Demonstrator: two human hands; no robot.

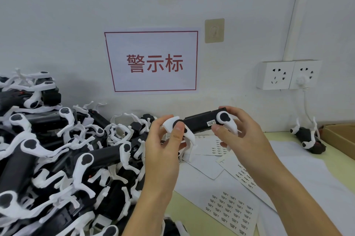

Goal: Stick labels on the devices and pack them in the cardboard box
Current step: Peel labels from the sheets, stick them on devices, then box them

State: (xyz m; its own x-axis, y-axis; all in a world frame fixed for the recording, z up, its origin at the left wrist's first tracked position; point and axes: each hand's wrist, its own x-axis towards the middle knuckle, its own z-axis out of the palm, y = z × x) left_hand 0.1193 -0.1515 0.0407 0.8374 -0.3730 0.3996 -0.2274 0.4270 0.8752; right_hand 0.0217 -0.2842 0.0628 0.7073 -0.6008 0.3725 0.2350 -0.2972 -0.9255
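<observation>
Head view: gripped device [199, 123] in both hands [169, 139] [238, 130], fingers curled around ends, label [211, 122] already stuck, box [340, 137] unfilled, pile [57, 149] left.

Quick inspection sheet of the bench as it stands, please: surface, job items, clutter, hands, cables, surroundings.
Surface: pale green table, partly covered by white paper.
Job's things: device held above the table, small label on its black body; label sheets below; cardboard box at right edge, only a corner in view.
Clutter: pile of devices at left; one lone device near the box.
Hands: left hand and right hand grip the device's ends.
Cables: white cord plugged into wall sockets.
Surroundings: red-bordered wall sign; two adhesive hooks.
</observation>
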